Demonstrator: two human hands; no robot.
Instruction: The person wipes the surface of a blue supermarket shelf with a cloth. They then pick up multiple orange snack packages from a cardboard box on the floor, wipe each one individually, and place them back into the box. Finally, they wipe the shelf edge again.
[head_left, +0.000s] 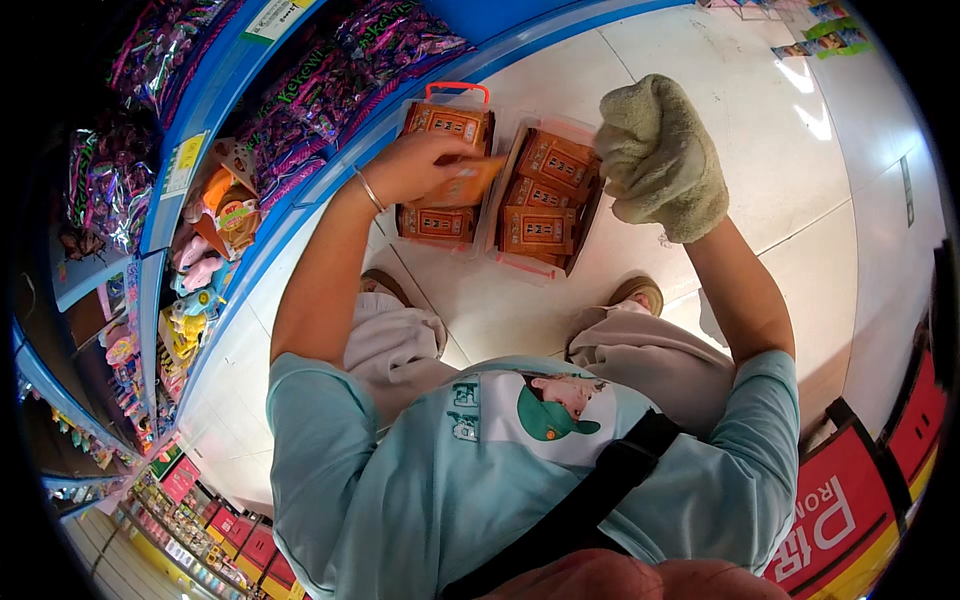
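Between the thumb and fingers of my left hand (429, 169) is an orange packet (474, 182), blurred, held above the left clear plastic box (448, 244) with the red-orange handle. Similar orange packets (439, 223) lie in that box. Beside it on the floor stands a second clear plastic box (517, 267), where several orange printed packets (541, 227) overlap. A grey-green towelling cloth (660, 161) wraps my right hand (694, 231), raised to the right of the second box. The cloth hides my fingers.
White floor tiles (465, 300) lie under the boxes and my shoes. Close on the left runs a blue store shelf (225, 97) with purple foil bags (315, 82) and colourful toys (199, 300). Red and yellow display panels (840, 495) stand at the lower right.
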